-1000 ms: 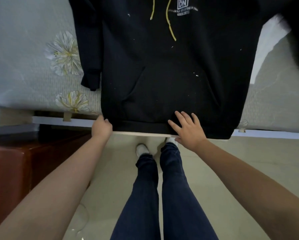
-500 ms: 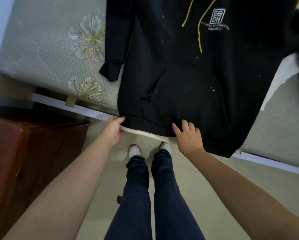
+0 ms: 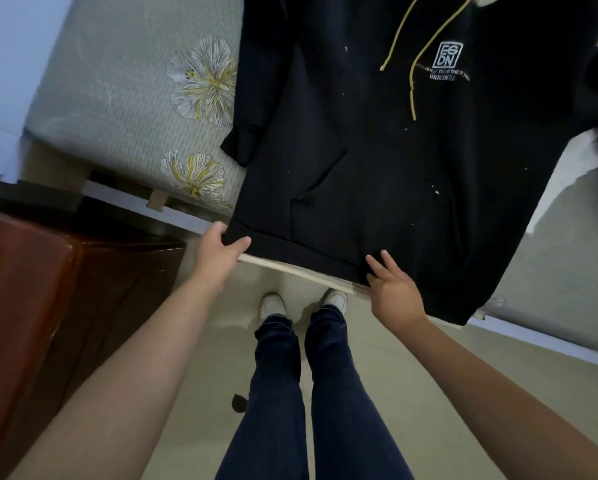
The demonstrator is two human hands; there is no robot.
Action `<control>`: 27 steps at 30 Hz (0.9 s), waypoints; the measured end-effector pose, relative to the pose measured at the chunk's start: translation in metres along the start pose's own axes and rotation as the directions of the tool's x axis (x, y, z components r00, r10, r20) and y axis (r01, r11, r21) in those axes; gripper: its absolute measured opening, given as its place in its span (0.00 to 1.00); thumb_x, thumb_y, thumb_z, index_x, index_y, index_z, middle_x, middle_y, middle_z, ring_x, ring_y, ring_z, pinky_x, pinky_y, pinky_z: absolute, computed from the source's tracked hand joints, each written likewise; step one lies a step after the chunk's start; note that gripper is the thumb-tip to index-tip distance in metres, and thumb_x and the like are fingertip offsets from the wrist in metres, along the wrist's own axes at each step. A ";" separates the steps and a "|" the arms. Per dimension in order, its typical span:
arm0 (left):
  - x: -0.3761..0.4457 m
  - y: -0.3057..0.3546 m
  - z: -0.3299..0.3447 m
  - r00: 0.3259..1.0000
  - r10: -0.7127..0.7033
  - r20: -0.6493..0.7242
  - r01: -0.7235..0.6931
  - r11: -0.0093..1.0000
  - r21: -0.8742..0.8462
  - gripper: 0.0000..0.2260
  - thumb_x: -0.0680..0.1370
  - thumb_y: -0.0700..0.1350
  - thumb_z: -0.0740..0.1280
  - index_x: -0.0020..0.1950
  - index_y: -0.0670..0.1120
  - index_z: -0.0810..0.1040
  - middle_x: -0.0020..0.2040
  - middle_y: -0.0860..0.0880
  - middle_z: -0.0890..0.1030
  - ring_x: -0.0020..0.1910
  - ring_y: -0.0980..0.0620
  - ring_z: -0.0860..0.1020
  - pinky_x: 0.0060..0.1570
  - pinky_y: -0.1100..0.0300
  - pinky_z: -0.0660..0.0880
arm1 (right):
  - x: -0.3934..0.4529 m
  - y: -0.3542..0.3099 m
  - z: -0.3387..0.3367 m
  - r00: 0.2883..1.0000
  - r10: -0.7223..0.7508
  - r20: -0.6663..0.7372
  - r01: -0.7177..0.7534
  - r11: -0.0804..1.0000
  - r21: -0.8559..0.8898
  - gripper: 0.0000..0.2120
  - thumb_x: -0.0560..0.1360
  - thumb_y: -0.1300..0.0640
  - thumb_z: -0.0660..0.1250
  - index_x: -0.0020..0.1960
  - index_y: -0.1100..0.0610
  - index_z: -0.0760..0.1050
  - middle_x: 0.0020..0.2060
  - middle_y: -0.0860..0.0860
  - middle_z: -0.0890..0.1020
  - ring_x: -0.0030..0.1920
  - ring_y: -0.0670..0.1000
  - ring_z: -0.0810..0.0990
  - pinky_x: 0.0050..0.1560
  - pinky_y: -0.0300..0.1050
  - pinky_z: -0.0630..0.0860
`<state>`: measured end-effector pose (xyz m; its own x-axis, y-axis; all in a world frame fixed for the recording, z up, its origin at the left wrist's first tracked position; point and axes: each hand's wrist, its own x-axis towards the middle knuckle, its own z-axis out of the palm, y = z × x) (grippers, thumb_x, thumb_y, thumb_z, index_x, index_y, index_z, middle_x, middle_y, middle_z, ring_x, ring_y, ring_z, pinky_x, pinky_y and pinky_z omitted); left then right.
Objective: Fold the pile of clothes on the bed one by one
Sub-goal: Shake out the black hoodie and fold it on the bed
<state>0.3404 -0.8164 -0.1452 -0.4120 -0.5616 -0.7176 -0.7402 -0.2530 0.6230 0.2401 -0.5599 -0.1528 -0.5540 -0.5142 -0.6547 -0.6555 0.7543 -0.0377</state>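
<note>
- The hoodie (image 3: 387,174) lies face up on the bed (image 3: 117,98), spread out ahead of both hands; its bottom band reaches the near edge of the mattress, and the corner beyond the right hand hangs a little over that edge.
- The left hand (image 3: 218,252) pinches the near-left corner of the band, thumb on top and fingers curled beneath; the right hand (image 3: 392,292) rests on the band further along, fingers straight and spread, holding nothing.
- One sleeve (image 3: 252,109) lies ahead of the left hand, alongside the body, its cuff just past the pinched corner; the other sleeve runs off beyond the right hand and is too blurred to trace.
- The yellow cords (image 3: 411,64) trail loose down the chest, well ahead of the right hand; the front pocket (image 3: 370,216) sits between the two hands.
- The cloth looks thick and soft, likely weighty for a garment; it should drape and slump rather than hold a crease, so a pressing palm would help each fold.
- The ribbed band and the shoulder seams seem the firmest grips; pinching mid-panel would probably bunch it.
- A dark wooden cabinet (image 3: 48,306) stands to the outside of the left arm.
</note>
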 end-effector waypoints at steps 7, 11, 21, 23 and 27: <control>-0.012 -0.017 0.001 0.973 0.154 -0.174 -0.037 0.841 0.539 0.18 0.75 0.37 0.65 0.64 0.39 0.66 0.57 0.40 0.74 0.56 0.42 0.73 0.49 0.53 0.70 | -0.005 -0.020 0.006 0.976 0.068 0.206 -0.086 0.993 0.084 0.25 0.79 0.56 0.55 0.74 0.54 0.54 0.75 0.52 0.38 0.74 0.57 0.37 0.72 0.53 0.50; -0.022 -0.007 0.008 0.942 0.336 -0.023 -0.193 0.596 0.779 0.22 0.75 0.38 0.64 0.68 0.39 0.64 0.63 0.39 0.69 0.62 0.42 0.68 0.58 0.53 0.67 | -0.006 -0.004 -0.017 0.982 0.087 0.168 -0.120 0.973 0.197 0.22 0.79 0.55 0.55 0.72 0.53 0.60 0.75 0.53 0.42 0.75 0.57 0.39 0.72 0.53 0.52; 0.027 0.133 0.075 0.823 0.527 0.211 -0.434 0.343 0.833 0.18 0.76 0.39 0.61 0.66 0.40 0.68 0.62 0.41 0.70 0.62 0.43 0.67 0.58 0.52 0.67 | 0.054 0.107 -0.111 0.933 0.341 -0.118 -0.255 0.854 0.454 0.21 0.78 0.58 0.58 0.71 0.58 0.63 0.74 0.56 0.54 0.75 0.55 0.48 0.72 0.50 0.55; 0.047 0.166 0.091 0.810 0.539 0.232 -0.436 0.288 0.853 0.17 0.76 0.38 0.61 0.65 0.39 0.68 0.62 0.41 0.70 0.63 0.43 0.67 0.58 0.52 0.68 | 0.073 0.133 -0.131 0.909 0.374 -0.186 -0.243 0.836 0.492 0.21 0.78 0.59 0.59 0.70 0.59 0.64 0.74 0.57 0.57 0.75 0.55 0.50 0.72 0.49 0.53; 0.086 0.235 0.120 0.817 0.536 0.215 -0.399 0.254 0.881 0.17 0.76 0.39 0.61 0.65 0.39 0.68 0.63 0.41 0.70 0.63 0.42 0.67 0.59 0.52 0.67 | 0.112 0.178 -0.176 0.879 0.372 -0.298 -0.166 0.825 0.540 0.20 0.77 0.62 0.59 0.68 0.62 0.66 0.72 0.59 0.62 0.74 0.56 0.54 0.72 0.49 0.54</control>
<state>0.0673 -0.8300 -0.0973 -0.8473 -0.4244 -0.3193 -0.4918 0.8540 0.1698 -0.0292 -0.5551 -0.1001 -0.8840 -0.2931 -0.3642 -0.1719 0.9283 -0.3298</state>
